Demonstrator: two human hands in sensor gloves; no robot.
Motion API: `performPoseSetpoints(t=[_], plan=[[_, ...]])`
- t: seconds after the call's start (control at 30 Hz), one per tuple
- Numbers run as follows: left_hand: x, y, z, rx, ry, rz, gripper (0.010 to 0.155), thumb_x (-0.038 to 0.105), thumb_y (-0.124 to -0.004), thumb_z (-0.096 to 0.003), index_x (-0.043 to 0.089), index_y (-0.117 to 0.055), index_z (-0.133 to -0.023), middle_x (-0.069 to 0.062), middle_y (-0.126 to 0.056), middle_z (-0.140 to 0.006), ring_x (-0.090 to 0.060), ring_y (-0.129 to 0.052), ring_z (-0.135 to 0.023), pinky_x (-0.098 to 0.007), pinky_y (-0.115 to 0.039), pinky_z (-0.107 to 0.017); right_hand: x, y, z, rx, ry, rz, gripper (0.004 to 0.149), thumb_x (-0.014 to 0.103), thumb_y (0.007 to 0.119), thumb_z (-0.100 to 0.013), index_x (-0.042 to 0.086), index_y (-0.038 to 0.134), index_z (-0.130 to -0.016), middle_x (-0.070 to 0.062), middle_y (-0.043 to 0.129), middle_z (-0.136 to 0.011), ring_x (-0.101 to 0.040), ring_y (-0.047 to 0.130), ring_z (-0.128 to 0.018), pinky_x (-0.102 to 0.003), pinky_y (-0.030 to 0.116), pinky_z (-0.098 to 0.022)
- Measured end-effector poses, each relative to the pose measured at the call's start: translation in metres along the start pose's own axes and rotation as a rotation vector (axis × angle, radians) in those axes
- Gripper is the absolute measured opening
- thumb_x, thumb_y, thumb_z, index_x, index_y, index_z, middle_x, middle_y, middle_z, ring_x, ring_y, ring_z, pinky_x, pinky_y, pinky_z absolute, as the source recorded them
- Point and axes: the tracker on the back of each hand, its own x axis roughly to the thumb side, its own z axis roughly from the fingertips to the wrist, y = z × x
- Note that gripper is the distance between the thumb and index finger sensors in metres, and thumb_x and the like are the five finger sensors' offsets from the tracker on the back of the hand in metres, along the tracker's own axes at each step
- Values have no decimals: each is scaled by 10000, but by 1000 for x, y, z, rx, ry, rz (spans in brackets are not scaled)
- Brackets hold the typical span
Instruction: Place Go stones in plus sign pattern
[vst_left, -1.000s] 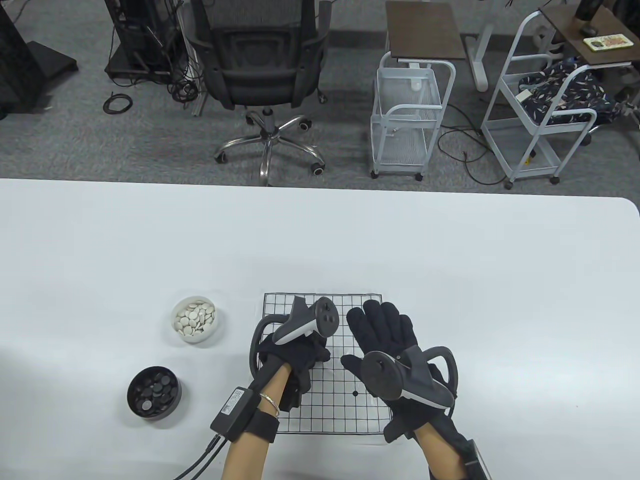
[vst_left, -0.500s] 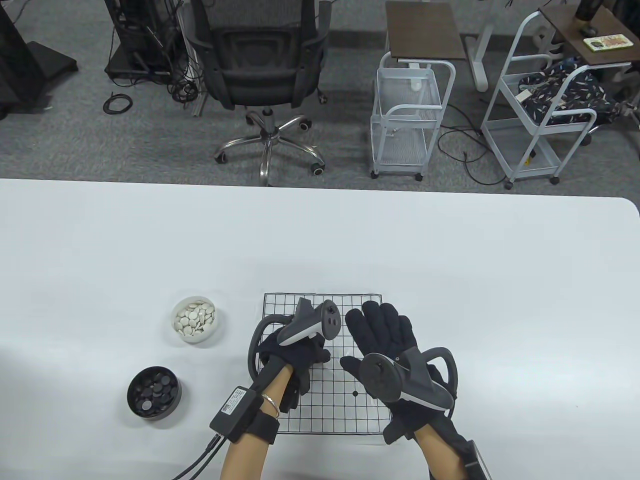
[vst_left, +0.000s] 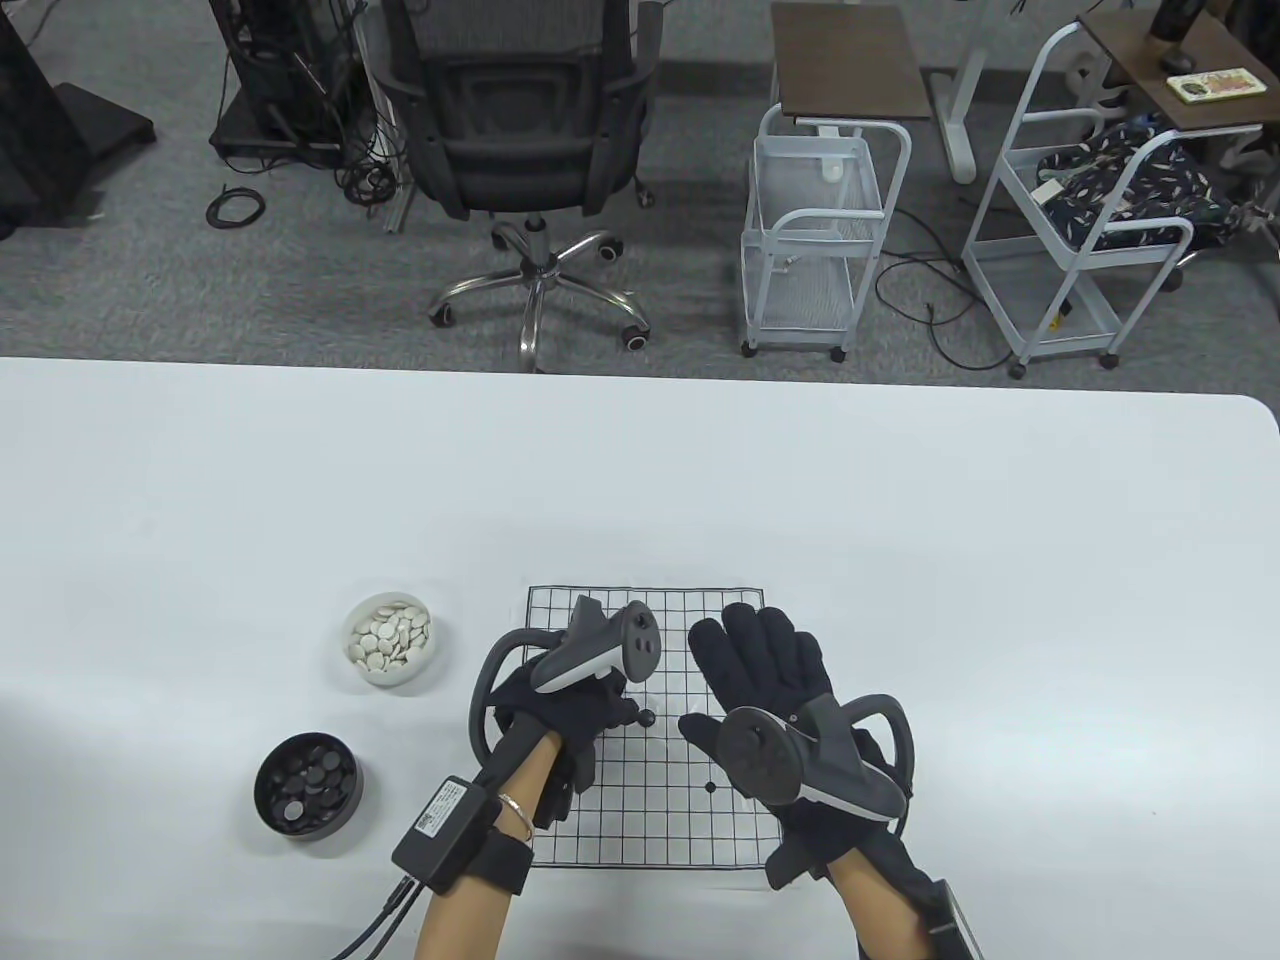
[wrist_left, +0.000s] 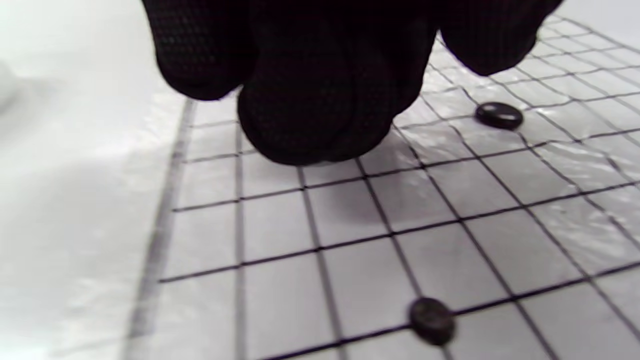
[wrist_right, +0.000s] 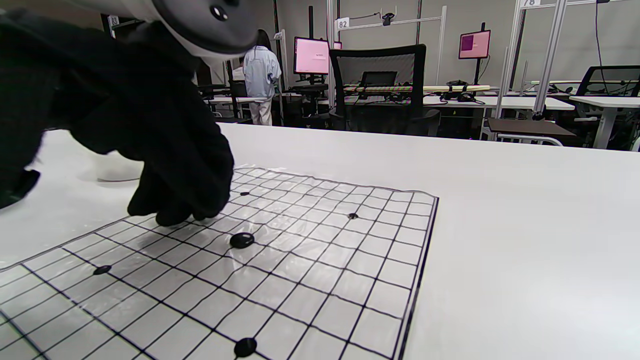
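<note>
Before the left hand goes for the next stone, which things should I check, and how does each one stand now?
1. The black stone sits on a line crossing of the board: ok.
2. The left hand is apart from that stone: ok.
3. The left hand is empty: cannot tell, its fingers are curled.
4. The right hand lies flat on the board: ok.
5. The black stone bowl holds stones: ok.

Gloved fingers of the left hand are seen hanging over the grid board. One black stone is seated on the board, apart from the fingertips. A printed dot is marked nearer.
</note>
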Motion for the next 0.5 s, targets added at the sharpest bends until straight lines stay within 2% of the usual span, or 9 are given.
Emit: performPoseSetpoints(t=[0.13, 0.27, 0.4, 0.5], plan=[[-32, 8, 31, 103, 3, -32, 558, 567, -664, -455, 269, -765, -917, 39, -981, -813, -87, -1022, -639, -397, -807, -619, 0, 0, 0, -2, -2, 3, 764, 557, 450, -586, 156, 153, -1165, -235, 246, -1202, -518, 295, -1099, -585, 322, -771], [-71, 8, 67, 204, 45, -58, 604, 578, -665, -452, 265, -722, -966, 25, -945, -887, -103, -1004, -715, -422, -784, -654, 1, 0, 0, 1, 2, 8, 764, 556, 450, -586, 154, 156, -1165, -235, 248, -1202, -517, 296, -1099, -583, 325, -771], [-114, -2, 102, 288, 169, -107, 629, 589, -679, -440, 263, -714, -977, 21, -939, -899, -106, -1003, -723, -424, -782, -658, 2, 0, 0, 6, 3, 11, 764, 557, 452, -585, 155, 159, -1165, -234, 252, -1201, -517, 301, -1098, -583, 327, -771], [-141, -13, 117, 309, 279, -149, 642, 589, -710, -419, 256, -729, -967, 29, -961, -867, -86, -1020, -671, -402, -803, -633, 2, 0, 0, 7, 3, 13, 763, 556, 451, -586, 156, 160, -1166, -235, 251, -1201, -517, 302, -1098, -583, 327, -771]])
